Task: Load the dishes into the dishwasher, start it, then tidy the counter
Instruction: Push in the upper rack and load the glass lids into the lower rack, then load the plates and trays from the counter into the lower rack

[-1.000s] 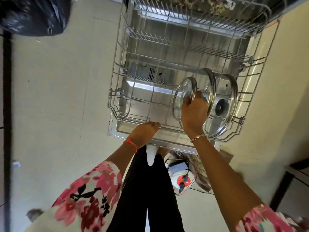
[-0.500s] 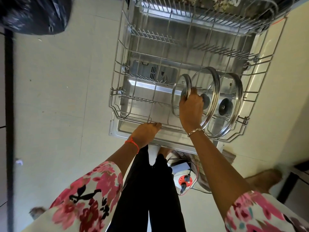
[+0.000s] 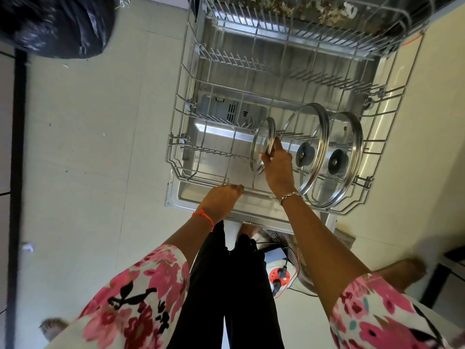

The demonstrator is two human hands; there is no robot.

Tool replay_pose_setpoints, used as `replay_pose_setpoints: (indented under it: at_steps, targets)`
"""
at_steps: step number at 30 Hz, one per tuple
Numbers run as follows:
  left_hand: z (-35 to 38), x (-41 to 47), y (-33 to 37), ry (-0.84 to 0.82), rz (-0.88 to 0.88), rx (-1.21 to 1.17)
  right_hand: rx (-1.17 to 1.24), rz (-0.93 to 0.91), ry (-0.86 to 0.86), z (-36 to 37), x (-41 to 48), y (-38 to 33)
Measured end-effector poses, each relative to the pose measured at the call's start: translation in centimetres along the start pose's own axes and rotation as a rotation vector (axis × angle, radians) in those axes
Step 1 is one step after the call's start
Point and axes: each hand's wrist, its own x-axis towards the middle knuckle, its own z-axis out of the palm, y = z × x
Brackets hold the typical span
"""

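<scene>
Floral sleeves, black trousers, a band at each wrist.
The left sleeve (image 3: 130,298) and the right sleeve (image 3: 372,313) were short, of white cloth printed with large pink and red flowers and black leaf shapes; the right one also carried small teal touches. The trousers (image 3: 226,285) were plain black. A thin orange-red thread (image 3: 204,218) circled the wrist of the left hand (image 3: 221,197), and a fine gold-coloured chain bracelet (image 3: 289,196) that of the right hand (image 3: 276,167).

A black plastic bag (image 3: 57,23) lay on the pale tiled floor (image 3: 88,147) at the upper left of the frame. A dark strip (image 3: 18,172) ran down the left edge. At lower centre sat a white socket block (image 3: 278,275) with a red-orange face.
</scene>
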Motion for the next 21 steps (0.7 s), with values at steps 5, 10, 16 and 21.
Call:
replay_pose_setpoints:
  at_steps: [5, 10, 16, 21]
  targets:
    - [-1.6, -0.7, 0.3, -0.073, -0.013, 0.016, -0.124, -0.074, -0.072, -2.1, -2.1, -0.5]
    - [-6.7, -5.4, 1.5, 0.03, -0.035, 0.032, -0.329, -0.195, -0.136, -6.6, -6.5, -4.9]
    - [-15.7, -14.5, 1.8, 0.213, -0.112, 0.034, -0.572, -0.312, -0.28, -13.2, -13.0, -15.0]
    - [-23.9, -24.1, 0.2, 0.493, -0.177, 0.024, -0.567, -0.476, -0.147, -18.0, -17.4, -25.4]
